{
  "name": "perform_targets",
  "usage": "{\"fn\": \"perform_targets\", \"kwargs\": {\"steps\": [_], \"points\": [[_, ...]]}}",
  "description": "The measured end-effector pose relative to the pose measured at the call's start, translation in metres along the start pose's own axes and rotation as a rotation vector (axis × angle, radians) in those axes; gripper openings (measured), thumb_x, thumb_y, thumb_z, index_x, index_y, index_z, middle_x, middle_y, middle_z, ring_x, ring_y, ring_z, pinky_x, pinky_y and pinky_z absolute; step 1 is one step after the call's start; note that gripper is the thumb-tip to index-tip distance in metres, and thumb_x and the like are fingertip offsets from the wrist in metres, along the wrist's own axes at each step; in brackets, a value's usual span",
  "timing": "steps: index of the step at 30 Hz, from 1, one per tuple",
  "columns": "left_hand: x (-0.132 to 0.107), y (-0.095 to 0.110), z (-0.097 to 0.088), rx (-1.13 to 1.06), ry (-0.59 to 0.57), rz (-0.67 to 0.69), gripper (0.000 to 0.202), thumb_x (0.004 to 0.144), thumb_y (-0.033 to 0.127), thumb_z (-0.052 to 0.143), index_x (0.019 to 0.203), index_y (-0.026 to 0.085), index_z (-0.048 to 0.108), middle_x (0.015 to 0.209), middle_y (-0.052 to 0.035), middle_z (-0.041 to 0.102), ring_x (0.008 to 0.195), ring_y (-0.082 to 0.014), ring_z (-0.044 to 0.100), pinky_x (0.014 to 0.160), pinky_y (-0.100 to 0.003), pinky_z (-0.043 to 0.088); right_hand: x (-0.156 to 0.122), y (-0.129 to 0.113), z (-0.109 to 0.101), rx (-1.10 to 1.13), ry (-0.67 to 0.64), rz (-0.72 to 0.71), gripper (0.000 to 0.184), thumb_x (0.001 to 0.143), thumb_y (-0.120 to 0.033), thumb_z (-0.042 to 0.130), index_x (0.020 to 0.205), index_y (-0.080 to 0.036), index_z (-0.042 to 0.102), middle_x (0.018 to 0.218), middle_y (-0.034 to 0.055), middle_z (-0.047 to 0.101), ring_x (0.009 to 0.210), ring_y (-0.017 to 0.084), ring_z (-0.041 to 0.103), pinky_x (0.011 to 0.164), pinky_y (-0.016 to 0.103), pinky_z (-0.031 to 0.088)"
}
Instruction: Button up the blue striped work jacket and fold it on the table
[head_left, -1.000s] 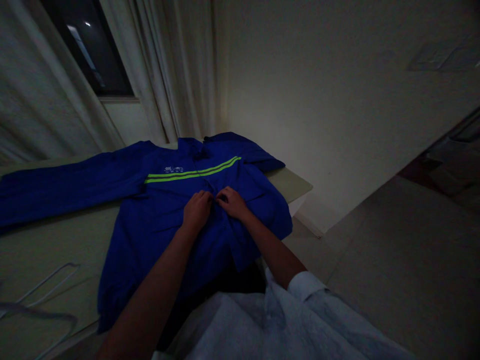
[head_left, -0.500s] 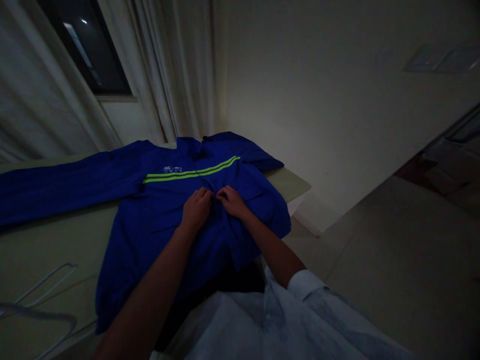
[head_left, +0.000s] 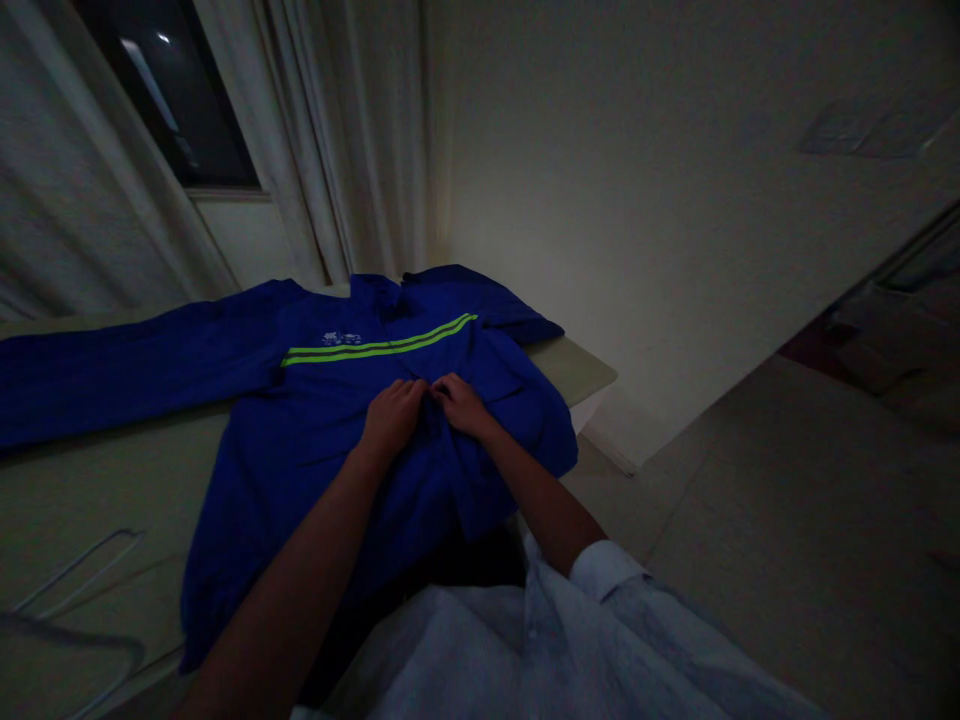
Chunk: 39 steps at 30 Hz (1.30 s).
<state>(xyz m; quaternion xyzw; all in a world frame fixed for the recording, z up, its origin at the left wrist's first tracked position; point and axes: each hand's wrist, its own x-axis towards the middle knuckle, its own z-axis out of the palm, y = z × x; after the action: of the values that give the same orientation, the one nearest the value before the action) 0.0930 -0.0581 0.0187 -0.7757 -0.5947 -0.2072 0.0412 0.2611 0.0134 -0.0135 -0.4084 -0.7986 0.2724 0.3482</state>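
Item: blue jacket (head_left: 259,480), long-sleeved, spread front up on a pale table (head_left: 82,490); body at centre of frame, collar (head_left: 375,293) towards the top, hem towards the wearer of the camera.

Markings: green stripes (head_left: 379,350) across the chest; small white print (head_left: 341,339) just above them, left of centre, illegible from here.

Sleeves: one laid out to the left edge of frame, roughly level; the other short in view, angled to the right, near the table's corner.

Front opening (head_left: 448,455): the long axis of the work, from collar at upper centre down to hem at lower centre, leaning right as it descends. Both hands meet on it below the stripes, one to each side; neither is clearly nearer.

Left hand (head_left: 396,412): left of the opening, knuckles up, fingers bent over the cloth, tips pinching at the edge.

Right hand (head_left: 462,405): right of the opening, thumb and forefinger closed on the same edge, tips almost meeting the left's. Whether a button sits between them, too dark to tell.

Surroundings: white wire object (head_left: 82,636), apparently a hanger, lower left, apart from both hands; curtain (head_left: 330,120) and dark window (head_left: 187,100), upper left; bare wall (head_left: 600,200), upper right; pale shirt (head_left: 480,640) of the person, bottom.
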Motion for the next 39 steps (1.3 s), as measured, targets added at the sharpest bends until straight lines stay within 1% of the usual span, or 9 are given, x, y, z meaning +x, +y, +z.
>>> {"fn": "perform_targets", "kwargs": {"steps": [6,13,16,19,23,28,31,36,39], "points": [[-0.0005,-0.0022,0.0012,0.029,0.024,-0.036,0.021,0.102,0.018,0.047,0.107,0.024,0.066,0.096,-0.0097,0.073,0.099,-0.0278,0.064,0.083,-0.036,0.047,0.0014,0.0003,-0.0016,0.078,0.054,-0.027,0.008,0.097,-0.023,0.069,0.097,-0.020,0.076,0.097,0.0030,0.069,0.091,0.016,0.063,0.088,0.030,0.049],[-0.0017,-0.0042,0.0003,0.030,0.025,-0.035,0.023,0.102,0.017,0.045,0.100,0.026,0.066,0.096,-0.0085,0.074,0.099,-0.0271,0.064,0.080,-0.035,0.047,-0.0014,-0.0026,-0.0056,0.147,0.015,-0.056,0.014,0.094,-0.020,0.072,0.106,-0.022,0.078,0.101,0.0022,0.067,0.077,0.013,0.059,0.078,0.027,0.050],[-0.0019,-0.0031,0.0003,0.041,0.023,-0.042,0.024,0.102,0.016,0.044,0.103,0.025,0.066,0.095,-0.0090,0.074,0.098,-0.0279,0.064,0.078,-0.036,0.046,-0.0022,-0.0052,-0.0071,0.143,0.021,-0.057,0.013,0.094,-0.021,0.072,0.106,-0.022,0.078,0.101,0.0022,0.066,0.076,0.013,0.057,0.077,0.027,0.050],[-0.0020,-0.0040,0.0019,0.049,0.018,-0.043,0.027,0.102,0.015,0.042,0.109,0.025,0.065,0.097,-0.0094,0.074,0.098,-0.0285,0.063,0.077,-0.036,0.045,-0.0022,-0.0072,-0.0069,0.147,0.027,-0.049,0.013,0.094,-0.023,0.072,0.106,-0.022,0.077,0.099,0.0020,0.065,0.077,0.013,0.057,0.078,0.028,0.049],[-0.0028,-0.0063,0.0037,0.046,-0.004,-0.015,0.029,0.102,0.014,0.042,0.114,0.025,0.066,0.097,-0.0096,0.074,0.099,-0.0284,0.064,0.080,-0.036,0.045,-0.0007,-0.0075,-0.0047,0.151,0.039,-0.024,0.009,0.094,-0.022,0.073,0.101,-0.020,0.077,0.095,0.0011,0.064,0.078,0.014,0.057,0.078,0.028,0.048],[-0.0040,-0.0012,0.0006,0.027,-0.023,-0.033,0.028,0.102,0.017,0.042,0.109,0.025,0.068,0.093,-0.0101,0.073,0.092,-0.0285,0.064,0.076,-0.037,0.044,0.0013,-0.0063,-0.0035,0.135,0.042,-0.016,0.005,0.090,-0.017,0.075,0.095,-0.019,0.074,0.090,-0.0006,0.062,0.074,0.012,0.056,0.075,0.025,0.047],[-0.0046,0.0010,-0.0021,-0.011,-0.034,-0.043,0.026,0.101,0.019,0.043,0.103,0.023,0.068,0.093,-0.0096,0.073,0.090,-0.0276,0.064,0.076,-0.036,0.045,0.0010,-0.0053,-0.0031,0.136,0.042,-0.014,0.005,0.088,-0.016,0.076,0.091,-0.018,0.073,0.088,-0.0016,0.060,0.075,0.012,0.055,0.074,0.025,0.046],[-0.0041,-0.0032,-0.0038,-0.107,-0.081,-0.004,0.024,0.098,0.017,0.046,0.097,0.025,0.069,0.103,-0.0062,0.074,0.100,-0.0236,0.065,0.086,-0.033,0.047,0.0014,-0.0034,-0.0004,0.140,0.030,0.008,0.005,0.087,-0.014,0.075,0.086,-0.018,0.072,0.088,-0.0020,0.058,0.077,0.012,0.055,0.075,0.024,0.045],[-0.0040,-0.0034,-0.0054,-0.148,-0.095,-0.006,0.025,0.098,0.017,0.046,0.097,0.025,0.070,0.106,-0.0059,0.075,0.103,-0.0240,0.066,0.088,-0.033,0.047,0.0029,-0.0024,0.0005,0.116,0.015,0.038,0.004,0.089,-0.015,0.074,0.086,-0.017,0.072,0.088,-0.0017,0.057,0.078,0.012,0.055,0.075,0.025,0.044]]}}
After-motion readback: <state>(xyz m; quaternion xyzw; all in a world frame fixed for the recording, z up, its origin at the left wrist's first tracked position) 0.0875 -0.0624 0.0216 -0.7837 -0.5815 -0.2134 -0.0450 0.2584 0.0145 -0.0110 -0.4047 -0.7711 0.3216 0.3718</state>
